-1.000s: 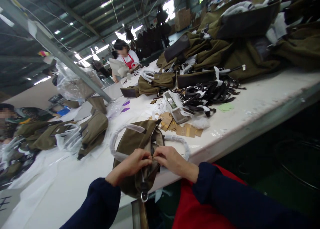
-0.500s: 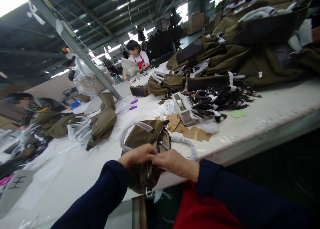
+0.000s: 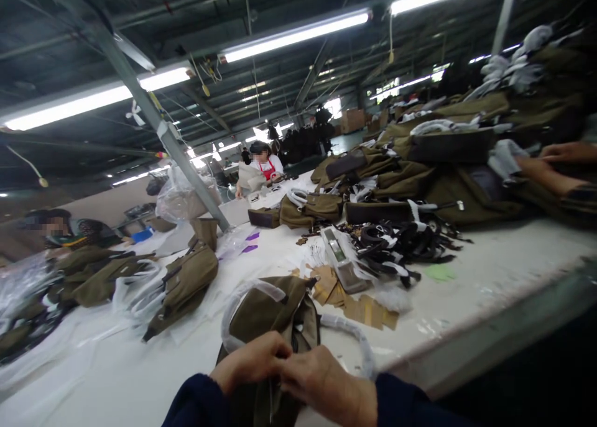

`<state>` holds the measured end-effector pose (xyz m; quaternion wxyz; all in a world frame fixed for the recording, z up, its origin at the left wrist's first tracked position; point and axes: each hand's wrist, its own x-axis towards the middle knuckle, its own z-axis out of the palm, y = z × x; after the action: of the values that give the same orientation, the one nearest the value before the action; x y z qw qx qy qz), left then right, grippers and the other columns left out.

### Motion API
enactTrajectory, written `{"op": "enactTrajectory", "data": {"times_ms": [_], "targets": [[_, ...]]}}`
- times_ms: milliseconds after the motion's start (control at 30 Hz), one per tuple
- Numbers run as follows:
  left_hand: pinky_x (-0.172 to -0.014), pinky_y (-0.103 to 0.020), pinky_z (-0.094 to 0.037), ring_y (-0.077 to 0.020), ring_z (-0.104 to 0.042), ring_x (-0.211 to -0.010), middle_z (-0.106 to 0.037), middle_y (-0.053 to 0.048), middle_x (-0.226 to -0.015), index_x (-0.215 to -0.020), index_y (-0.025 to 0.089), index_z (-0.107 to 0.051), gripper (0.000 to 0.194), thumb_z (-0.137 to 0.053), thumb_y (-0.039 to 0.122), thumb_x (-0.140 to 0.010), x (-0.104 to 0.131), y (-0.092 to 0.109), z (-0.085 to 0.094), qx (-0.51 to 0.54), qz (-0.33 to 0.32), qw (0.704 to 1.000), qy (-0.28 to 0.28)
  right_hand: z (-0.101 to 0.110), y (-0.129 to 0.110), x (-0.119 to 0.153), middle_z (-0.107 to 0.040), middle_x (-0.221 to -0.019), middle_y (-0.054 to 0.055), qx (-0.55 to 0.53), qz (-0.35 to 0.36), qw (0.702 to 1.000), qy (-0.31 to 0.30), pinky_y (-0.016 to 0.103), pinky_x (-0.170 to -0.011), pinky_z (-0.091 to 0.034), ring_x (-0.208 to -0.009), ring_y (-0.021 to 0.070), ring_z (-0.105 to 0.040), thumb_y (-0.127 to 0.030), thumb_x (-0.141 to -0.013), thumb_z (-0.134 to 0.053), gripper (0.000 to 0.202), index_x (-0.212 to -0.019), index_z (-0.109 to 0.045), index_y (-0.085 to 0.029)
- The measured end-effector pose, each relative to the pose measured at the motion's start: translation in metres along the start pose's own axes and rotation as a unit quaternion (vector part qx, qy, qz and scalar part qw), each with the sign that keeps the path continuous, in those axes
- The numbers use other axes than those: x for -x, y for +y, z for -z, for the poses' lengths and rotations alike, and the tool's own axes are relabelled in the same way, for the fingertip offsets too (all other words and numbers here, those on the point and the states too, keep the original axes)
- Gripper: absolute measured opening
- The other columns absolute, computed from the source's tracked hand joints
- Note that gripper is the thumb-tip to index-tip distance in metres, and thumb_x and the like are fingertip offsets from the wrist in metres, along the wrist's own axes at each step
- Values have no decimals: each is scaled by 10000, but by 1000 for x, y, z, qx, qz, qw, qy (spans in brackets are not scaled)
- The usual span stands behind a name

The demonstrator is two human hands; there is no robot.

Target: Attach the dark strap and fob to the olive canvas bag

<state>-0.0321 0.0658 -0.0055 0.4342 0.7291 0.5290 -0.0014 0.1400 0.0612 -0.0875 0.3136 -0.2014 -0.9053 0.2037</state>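
Observation:
An olive-green handbag (image 3: 268, 306) lies on the white table in front of me, its two handles wrapped in white padding. My left hand (image 3: 256, 360) and my right hand (image 3: 329, 383) meet over its opening, fingers pinched close together. What sits between the fingertips is too small and covered to make out. One wrapped handle (image 3: 229, 315) arches on the left of the bag; the other handle (image 3: 349, 330) stretches out over the table to the right. The bag's lower end drops out of the picture.
Beyond the bag are brown cardboard tags (image 3: 368, 309), a tape dispenser (image 3: 342, 265) and a heap of black straps (image 3: 396, 247). Olive bags pile up (image 3: 452, 166) at the right, where another person's arms (image 3: 550, 172) reach in. More bags (image 3: 186, 278) lie left, near a slanting metal post (image 3: 163, 128).
My view has tilted upward, so the table and hands sit lower in the picture. Another person's arms have appeared at the right. My hands stay pinched together at the bag.

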Motion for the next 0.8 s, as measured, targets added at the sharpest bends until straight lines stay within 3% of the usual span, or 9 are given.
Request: {"op": "enactTrajectory", "data": {"times_ms": [67,167,233,300,533,667,800], "targets": [[-614,-231,-375,-149,-500,-681,-593,23,-691,-753,164,-685,102,-614,233,-727,6,5,-6,15,-21,999,34,7,-4,-2,-709,-781,12,-144,-90,984,50,211,-590,-431,-687,140,-654,-240,-886,-623,83,-853,-658,-174],[-743,-259,-417,-184,-570,-814,-671,-18,-844,-846,168,-702,160,-584,273,-822,15,15,-20,43,-57,987,147,20,-8,-2,-622,-631,-20,-364,-211,902,93,189,-505,-430,-531,105,-575,-257,-871,-617,132,-792,-647,-156],[-742,-262,-415,-182,-576,-806,-671,-30,-835,-824,157,-697,193,-546,270,-865,20,21,-30,68,-58,973,214,24,-8,0,-599,-615,-24,-449,-249,852,106,182,-461,-427,-479,90,-535,-291,-849,-635,158,-794,-642,-142],[-684,-253,-410,-167,-563,-738,-652,-21,-765,-807,149,-695,217,-533,275,-878,24,24,-39,112,-38,966,231,25,-7,3,-616,-634,-14,-487,-258,826,117,179,-465,-441,-488,87,-543,-324,-825,-668,192,-795,-643,-136],[-602,-240,-410,-154,-596,-649,-690,-24,-717,-821,142,-700,184,-619,307,-826,30,23,-46,195,19,957,215,19,-10,8,-626,-630,-11,-496,-265,819,113,178,-450,-433,-471,86,-559,-404,-817,-706,274,-800,-643,-138],[-475,-211,-347,-136,-605,-505,-698,-29,-646,-820,142,-643,211,-622,351,-822,29,25,-49,255,62,947,187,17,-13,8,-652,-662,2,-520,-271,802,114,182,-454,-438,-484,90,-573,-439,-810,-715,311,-807,-641,-137],[-478,-201,-395,-115,-562,-471,-655,-5,-566,-811,147,-598,270,-619,415,-835,30,24,-59,306,60,924,223,15,-13,9,-666,-661,3,-561,-262,777,112,197,-509,-483,-518,100,-599,-454,-807,-718,323,-834,-656,-139]]}}
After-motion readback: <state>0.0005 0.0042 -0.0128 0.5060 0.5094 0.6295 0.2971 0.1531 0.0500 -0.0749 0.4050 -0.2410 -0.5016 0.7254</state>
